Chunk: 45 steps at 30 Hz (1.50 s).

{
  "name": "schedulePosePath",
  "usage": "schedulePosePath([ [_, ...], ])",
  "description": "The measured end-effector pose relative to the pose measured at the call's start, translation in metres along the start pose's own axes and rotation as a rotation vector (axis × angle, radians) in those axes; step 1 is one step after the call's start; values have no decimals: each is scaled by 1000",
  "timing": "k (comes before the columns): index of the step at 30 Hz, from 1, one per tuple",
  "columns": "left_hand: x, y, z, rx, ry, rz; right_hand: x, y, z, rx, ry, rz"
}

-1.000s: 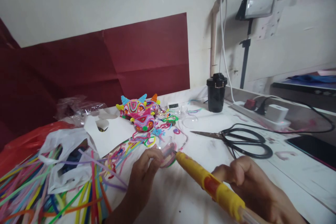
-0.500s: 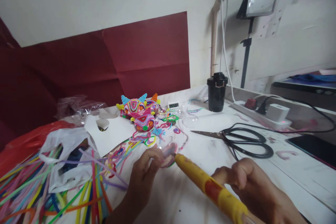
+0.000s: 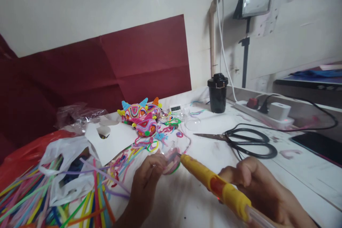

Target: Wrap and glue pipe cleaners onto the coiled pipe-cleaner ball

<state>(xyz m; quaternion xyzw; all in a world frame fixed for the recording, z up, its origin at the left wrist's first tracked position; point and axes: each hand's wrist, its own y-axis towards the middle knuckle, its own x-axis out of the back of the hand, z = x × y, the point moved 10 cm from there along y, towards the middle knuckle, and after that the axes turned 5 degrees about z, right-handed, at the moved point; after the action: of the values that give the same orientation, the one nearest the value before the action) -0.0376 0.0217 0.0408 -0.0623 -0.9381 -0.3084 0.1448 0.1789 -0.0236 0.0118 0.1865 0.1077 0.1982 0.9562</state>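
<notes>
While my left hand (image 3: 145, 181) pinches the small clear dome (image 3: 171, 156) down on the surface (image 3: 267, 178) so it can't slide, my right hand (image 3: 256, 188) wraps the yellow glue gun (image 3: 213, 185), nozzle touching the dome's edge. Scissors (image 3: 240, 140) lie near, pipe cleaners (image 3: 53, 199) at left.

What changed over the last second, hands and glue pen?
Very little: the view shifted slightly. The right hand keeps its grip on the yellow glue pen, tip at the small clear piece pinched by the left hand. Nothing taken up or released. The scissors, pipe cleaners and colourful figures lie as before.
</notes>
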Motion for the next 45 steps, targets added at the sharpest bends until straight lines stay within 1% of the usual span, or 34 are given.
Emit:
schedulePosePath([
  [7,1,-1,-2,8,-15,-14,4,0,3,-6,-72,-27],
  [13,1,0,2,19,-24,-4,1,1,4,-9,-9,-48],
  [18,1,0,2,21,-64,-35,-7,1,5,15,38,4],
  [21,1,0,1,10,-99,-40,-12,-1,4,21,-4,53],
  [25,2,-2,2,15,-129,-24,-11,-3,7,51,-135,30],
  [31,5,-3,6,83,-189,-55,-16,-1,26,152,-303,26],
  [33,6,-2,10,130,-243,-77,-17,1,33,184,-415,11],
  [36,9,-2,17,213,-310,-141,-18,7,40,234,-679,-2],
  [38,16,-2,20,246,-322,-216,-21,11,35,219,-885,35],
  [40,22,-2,23,280,-336,-283,-24,14,21,135,-1053,99],
  [43,25,1,29,307,-387,-323,-27,13,-4,0,-1191,204],
  [45,25,3,32,297,-416,-331,-32,10,-14,-39,-1250,264],
])
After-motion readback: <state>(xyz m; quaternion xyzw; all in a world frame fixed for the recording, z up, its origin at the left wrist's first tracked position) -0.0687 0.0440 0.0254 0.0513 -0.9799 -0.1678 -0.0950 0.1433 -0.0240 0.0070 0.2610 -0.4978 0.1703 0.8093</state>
